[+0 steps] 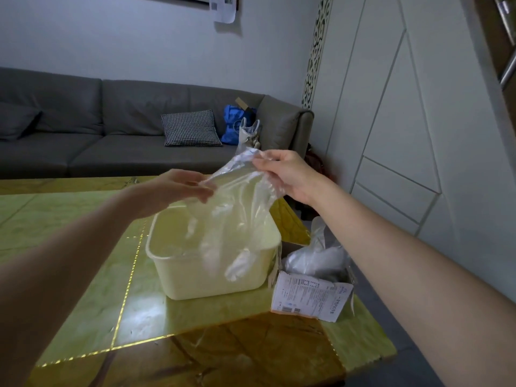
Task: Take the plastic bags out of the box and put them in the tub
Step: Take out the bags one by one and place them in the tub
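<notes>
A clear plastic bag (237,208) hangs over the cream tub (195,280), its lower end draping across the tub's right side. My right hand (287,174) pinches the bag's top edge above the tub. My left hand (178,188) reaches in from the left, fingers loosely spread and touching the bag's upper left part. To the right of the tub sits an opened cardboard box (312,294) with a white shipping label, and more crumpled plastic bags (321,258) stick out of its top.
The tub and box stand on a glossy yellow-green table (83,261) whose right edge runs just past the box. A grey sofa (111,135) with a checked cushion, a blue bag and a white bag lies behind. White wall panels stand to the right.
</notes>
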